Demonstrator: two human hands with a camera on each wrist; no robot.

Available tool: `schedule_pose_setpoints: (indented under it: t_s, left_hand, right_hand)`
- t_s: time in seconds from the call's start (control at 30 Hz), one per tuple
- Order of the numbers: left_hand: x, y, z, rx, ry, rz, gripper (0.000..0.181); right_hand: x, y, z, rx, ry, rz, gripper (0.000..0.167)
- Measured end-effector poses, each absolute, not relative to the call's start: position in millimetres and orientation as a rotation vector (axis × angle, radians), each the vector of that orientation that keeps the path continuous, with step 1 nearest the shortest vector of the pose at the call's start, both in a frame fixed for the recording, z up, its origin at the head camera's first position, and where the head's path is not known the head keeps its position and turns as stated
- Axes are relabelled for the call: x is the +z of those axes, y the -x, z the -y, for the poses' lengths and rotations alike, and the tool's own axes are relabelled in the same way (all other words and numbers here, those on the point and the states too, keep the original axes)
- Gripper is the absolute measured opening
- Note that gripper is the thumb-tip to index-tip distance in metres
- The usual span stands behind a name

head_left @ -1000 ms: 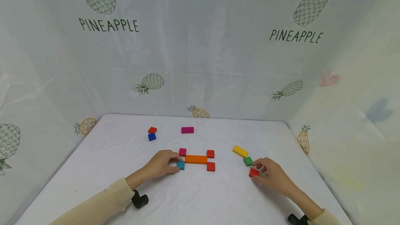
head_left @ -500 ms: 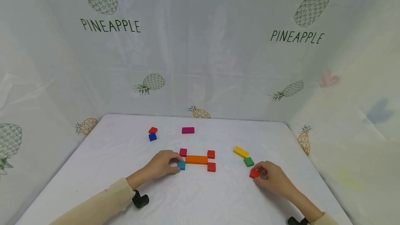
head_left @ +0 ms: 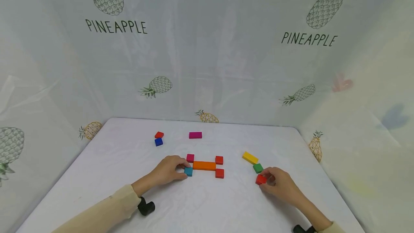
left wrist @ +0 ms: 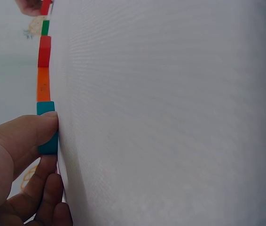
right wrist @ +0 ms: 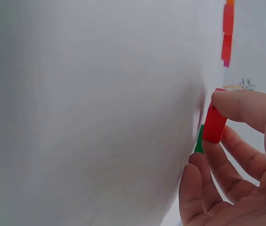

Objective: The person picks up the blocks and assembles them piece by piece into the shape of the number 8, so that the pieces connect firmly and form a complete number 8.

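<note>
My left hand [head_left: 169,170] pinches a teal block [head_left: 188,171] between thumb and fingers, at the left end of an orange bar [head_left: 204,165]. Behind the teal block sits a crimson block [head_left: 190,158]. Two red blocks stand at the bar's right end, a far one [head_left: 219,160] and a near one [head_left: 219,173]. On the right, my right hand [head_left: 280,185] holds another red block [right wrist: 215,123] between thumb and fingers; in the right wrist view it looks tilted and slightly off the cloth. A green block [head_left: 258,168] lies just beyond that hand.
A yellow bar [head_left: 250,157] lies beside the green block. Farther back are a magenta bar [head_left: 195,135], a dark blue block [head_left: 158,142] and an orange-red block [head_left: 159,135]. A white cloth [head_left: 200,204] covers the table, and a pineapple-print curtain hangs behind it.
The right hand has closed its fingers on the red block and shifted it slightly to the left. The left hand stays at the teal block.
</note>
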State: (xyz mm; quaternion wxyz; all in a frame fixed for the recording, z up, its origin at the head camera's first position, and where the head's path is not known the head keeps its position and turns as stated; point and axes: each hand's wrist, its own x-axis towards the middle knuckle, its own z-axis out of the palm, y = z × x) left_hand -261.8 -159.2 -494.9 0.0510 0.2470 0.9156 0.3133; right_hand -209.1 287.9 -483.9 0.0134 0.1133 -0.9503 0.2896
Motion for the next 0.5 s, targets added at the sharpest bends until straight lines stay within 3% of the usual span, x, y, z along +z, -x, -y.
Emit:
schedule_pose_setpoints:
  t_s: [0.5]
  left_hand:
    - [-496.0, 262.2, 159.0, 0.947, -0.761, -2.790, 0.026]
  right_hand:
    - [-483.6, 208.4, -239.0, 1.130, -0.443, 2.888, 0.032]
